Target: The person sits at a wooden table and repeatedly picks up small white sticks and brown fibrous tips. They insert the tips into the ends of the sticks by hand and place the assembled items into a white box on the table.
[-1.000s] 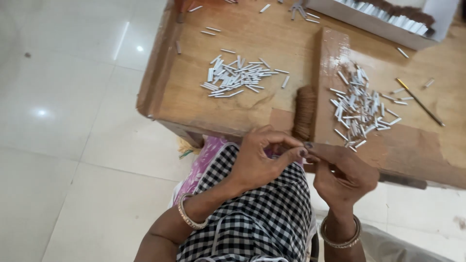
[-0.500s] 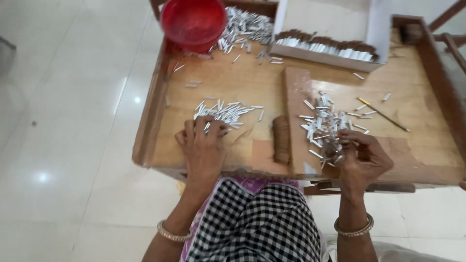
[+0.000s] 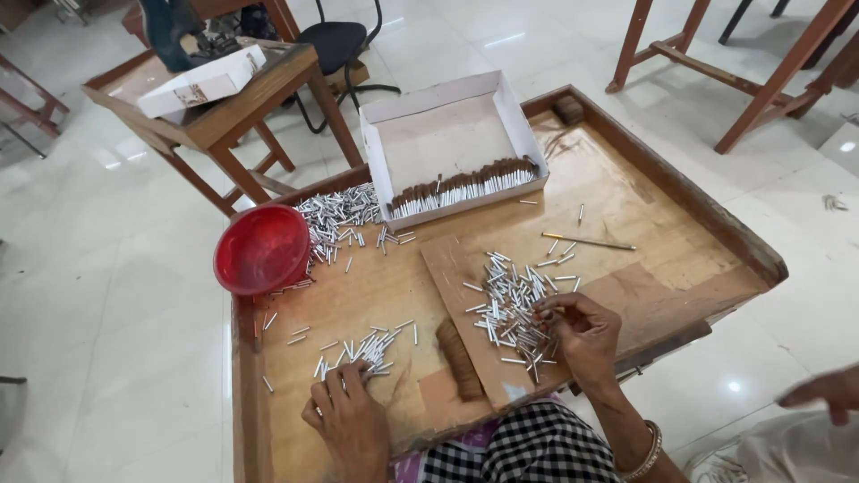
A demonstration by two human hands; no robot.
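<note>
My left hand [image 3: 347, 418] rests palm down on the wooden tray table [image 3: 658, 179], fingertips touching a small pile of short silver sticks [image 3: 362, 347]. My right hand [image 3: 577, 331] lies on a brown board [image 3: 465, 268] with its fingers pinched among a larger scatter of silver sticks [image 3: 512, 300]; whether it holds one is hard to tell. A dark brown stack of small pieces [image 3: 458, 358] sits between the two hands. A thin long stick [image 3: 588, 241] lies further back.
A red bowl [image 3: 262, 249] sits at the tray's left edge beside another heap of silver sticks [image 3: 335, 215]. A white cardboard box [image 3: 447, 134] holds a row of sticks. Another person's hand [image 3: 823, 394] shows at right. Wooden tables and a chair stand behind.
The view has tilted up, showing the red bowl, box and room beyond. Both hands came from my lap to the table a second ago; the left now sits on the near pile.
</note>
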